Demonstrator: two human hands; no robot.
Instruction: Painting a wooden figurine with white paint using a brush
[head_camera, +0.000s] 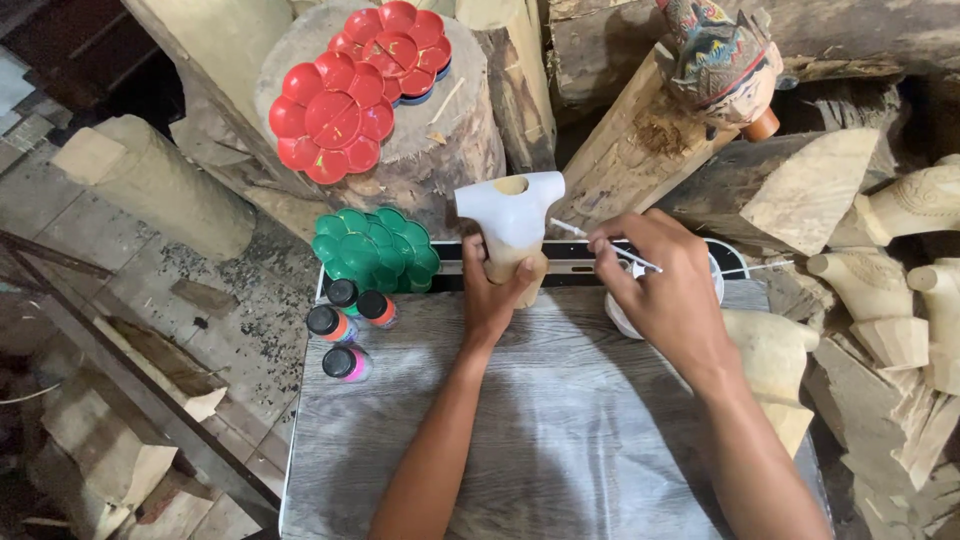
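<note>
My left hand (492, 292) grips the bare wooden base of a carved torso figure (511, 215), whose upper part is coated white. It stands upright at the far edge of a grey wood-grain table (560, 420). My right hand (668, 290) pinches a thin brush (590, 237) with its tip near the figure's right side. Under that hand a white cup (618, 318) is partly hidden.
Green flower-shaped palettes (375, 250) and three small paint bottles (345, 325) lie at the table's left. Red palettes (360, 85) rest on a stump behind. A painted carved head (720, 60) and unpainted carvings (880, 290) crowd the right side, with wood blocks on the floor.
</note>
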